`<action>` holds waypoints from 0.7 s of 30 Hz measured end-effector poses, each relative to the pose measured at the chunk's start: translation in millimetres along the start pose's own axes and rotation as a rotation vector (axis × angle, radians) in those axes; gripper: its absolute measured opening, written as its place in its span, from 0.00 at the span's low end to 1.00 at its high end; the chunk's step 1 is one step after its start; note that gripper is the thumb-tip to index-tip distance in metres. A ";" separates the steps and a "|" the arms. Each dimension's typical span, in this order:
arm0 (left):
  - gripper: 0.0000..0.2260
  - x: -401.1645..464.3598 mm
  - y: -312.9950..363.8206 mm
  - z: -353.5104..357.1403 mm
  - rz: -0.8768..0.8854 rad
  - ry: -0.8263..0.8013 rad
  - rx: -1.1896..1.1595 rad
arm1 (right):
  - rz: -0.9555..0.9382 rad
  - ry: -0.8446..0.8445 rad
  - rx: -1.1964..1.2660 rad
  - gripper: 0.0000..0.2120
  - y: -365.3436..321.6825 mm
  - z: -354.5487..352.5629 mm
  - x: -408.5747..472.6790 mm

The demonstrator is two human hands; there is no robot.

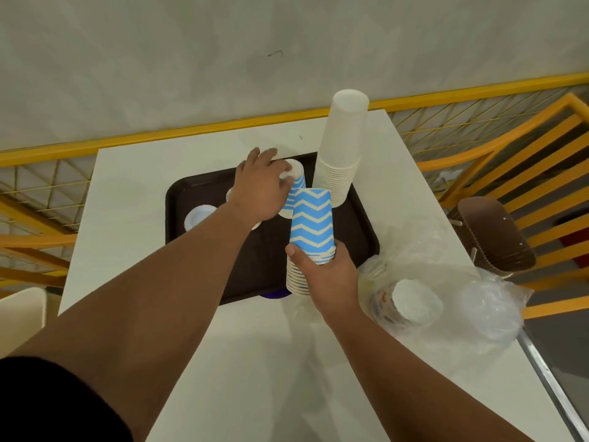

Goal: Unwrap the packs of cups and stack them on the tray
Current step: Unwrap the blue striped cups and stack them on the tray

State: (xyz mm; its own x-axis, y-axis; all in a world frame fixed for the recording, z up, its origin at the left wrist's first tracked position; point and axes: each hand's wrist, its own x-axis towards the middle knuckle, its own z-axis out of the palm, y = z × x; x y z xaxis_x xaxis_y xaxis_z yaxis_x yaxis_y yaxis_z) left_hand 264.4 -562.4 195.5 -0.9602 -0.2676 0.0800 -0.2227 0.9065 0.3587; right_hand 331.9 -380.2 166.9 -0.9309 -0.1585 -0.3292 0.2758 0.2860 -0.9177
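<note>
1. Lying nearest, outward of the right forearm, a wrapped pack of printed cups is being seen on its side in crumpled clear plastic wrap, its white bottom turned toward the camera; the pack is being touched by neither hand.
2. Being gripped by the right hand, fingers and thumb curled round the rims, is an upside-down stack of blue zigzag cups; it is being held upright at the near edge of the dark brown tray.
3. More nested rims of the same pattern are being shown just below and to the left of that hand, though whether they belong to the held stack cannot be told.
4. Being grasped from above by the left hand, just beyond the right hand's stack, is a second, smaller stack of blue zigzag cups, standing bottom-up on the tray; the fingers are being curled over its white base.
5. Partly hidden under the left wrist, two further pale cup bottoms are being seen on the tray.
6. Beyond the right hand, at the tray's far right corner, a tall stack of plain white cups is being kept upright and inverted, apart from both hands.
7. Everything is being borne by a white table, with a yellow railing beyond the hands.
</note>
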 end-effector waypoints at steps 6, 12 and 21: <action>0.11 -49.8 27.4 -34.0 -0.184 -0.160 -0.957 | -0.025 -0.063 0.017 0.33 -6.4 1.9 3.7; 0.15 -69.0 32.6 -31.4 -0.261 -0.123 -1.010 | -0.069 -0.107 -0.050 0.28 -14.0 1.9 0.0; 0.14 -23.4 36.5 -57.6 -0.244 0.353 -0.838 | -0.051 -0.012 -0.134 0.30 -9.6 -5.1 -0.9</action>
State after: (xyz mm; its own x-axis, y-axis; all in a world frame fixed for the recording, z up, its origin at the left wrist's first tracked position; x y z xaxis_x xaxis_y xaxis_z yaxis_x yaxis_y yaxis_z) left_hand 288.4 -541.8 260.3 -0.7655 -0.6275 0.1424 -0.0857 0.3188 0.9439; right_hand 328.9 -378.0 177.1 -0.9396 -0.1871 -0.2865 0.1932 0.4012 -0.8954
